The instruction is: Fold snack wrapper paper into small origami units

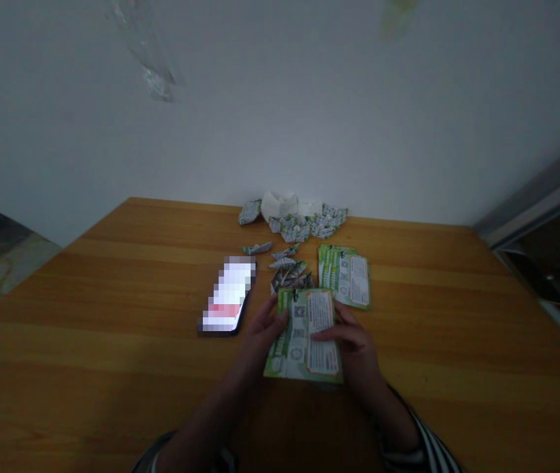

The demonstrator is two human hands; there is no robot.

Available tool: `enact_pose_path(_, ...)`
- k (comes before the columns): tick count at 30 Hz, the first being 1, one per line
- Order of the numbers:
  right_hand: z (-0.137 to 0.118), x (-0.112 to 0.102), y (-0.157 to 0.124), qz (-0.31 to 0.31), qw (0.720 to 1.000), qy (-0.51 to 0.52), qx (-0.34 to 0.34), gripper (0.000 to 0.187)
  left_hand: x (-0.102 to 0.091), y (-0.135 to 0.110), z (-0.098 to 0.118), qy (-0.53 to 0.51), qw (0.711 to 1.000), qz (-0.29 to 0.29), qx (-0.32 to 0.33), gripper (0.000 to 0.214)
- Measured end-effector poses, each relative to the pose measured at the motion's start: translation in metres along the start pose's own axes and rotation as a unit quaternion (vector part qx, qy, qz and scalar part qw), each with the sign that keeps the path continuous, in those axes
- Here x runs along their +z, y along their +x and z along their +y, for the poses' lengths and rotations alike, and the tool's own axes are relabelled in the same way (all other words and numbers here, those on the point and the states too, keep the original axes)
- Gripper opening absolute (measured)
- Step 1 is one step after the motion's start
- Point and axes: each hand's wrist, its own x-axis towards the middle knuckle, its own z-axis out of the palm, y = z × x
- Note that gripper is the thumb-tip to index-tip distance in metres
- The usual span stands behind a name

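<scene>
Between my two hands is a green and white printed leaflet (304, 355), its text and square codes facing me. My left hand (262, 332) grips its left edge, thumb on the front. On the right edge my right hand (356, 341) is closed, with a finger lying across the printed face and the rest behind. Just beyond the leaflet's top edge sit folded paper pieces (292, 276) of similar print, partly hidden by it. A stack of like leaflets (343, 276) lies to the right, past my right hand.
A phone (230, 295) with a lit, blurred screen lies left of my hands on the wooden table (87, 315). Against the wall (280, 98) stand several folded paper shapes (295, 227) and a crumpled white tissue (280, 203).
</scene>
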Motion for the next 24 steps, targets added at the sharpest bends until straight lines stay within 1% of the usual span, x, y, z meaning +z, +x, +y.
enact_pose_path(2, 0.001, -0.001, 0.001, -0.035, 0.999, -0.032, -0.022, 0.007, -0.002, -0.001, 0.003, -0.019, 0.999, 0.027, 0.006, 0.06)
enact_pose_path(4, 0.0, -0.002, 0.002, -0.064, 0.994, -0.069, -0.051, 0.013, -0.003, -0.002, 0.006, -0.046, 0.998, 0.044, 0.016, 0.05)
enact_pose_path(6, -0.001, -0.003, 0.003, -0.081, 0.99, -0.087, -0.069, 0.017, -0.002, -0.001, 0.009, -0.059, 0.997, 0.042, 0.02, 0.043)
enact_pose_path(8, -0.004, -0.003, 0.004, -0.078, 0.991, -0.083, -0.063, 0.015, -0.002, 0.0, 0.009, -0.046, 0.998, 0.025, 0.021, 0.041)
enact_pose_path(10, -0.005, -0.002, 0.003, -0.033, 0.996, -0.075, -0.036, 0.01, -0.001, -0.001, 0.006, -0.014, 0.999, 0.004, 0.04, 0.043)
enact_pose_path(13, -0.006, 0.0, 0.001, 0.08, 0.993, -0.067, 0.051, 0.019, 0.001, -0.006, -0.001, 0.041, 0.995, -0.019, 0.084, 0.043)
enact_pose_path(15, -0.006, 0.003, -0.001, 0.124, 0.984, -0.046, 0.119, 0.024, 0.005, -0.013, -0.004, 0.081, 0.992, -0.027, 0.091, 0.039)
enact_pose_path(17, -0.004, 0.005, -0.003, 0.128, 0.977, -0.016, 0.171, 0.029, 0.009, -0.019, -0.005, 0.124, 0.985, -0.048, 0.107, 0.039)
enact_pose_path(19, -0.001, 0.007, -0.005, 0.121, 0.972, 0.0, 0.201, 0.033, 0.011, -0.022, -0.006, 0.157, 0.977, -0.051, 0.137, 0.038)
enact_pose_path(21, 0.001, 0.009, -0.007, 0.111, 0.972, -0.002, 0.209, 0.033, 0.012, -0.022, -0.006, 0.185, 0.969, -0.036, 0.161, 0.034)
enact_pose_path(24, 0.003, 0.012, -0.008, 0.092, 0.976, 0.003, 0.199, 0.029, 0.012, -0.019, -0.006, 0.209, 0.963, -0.012, 0.168, 0.025)
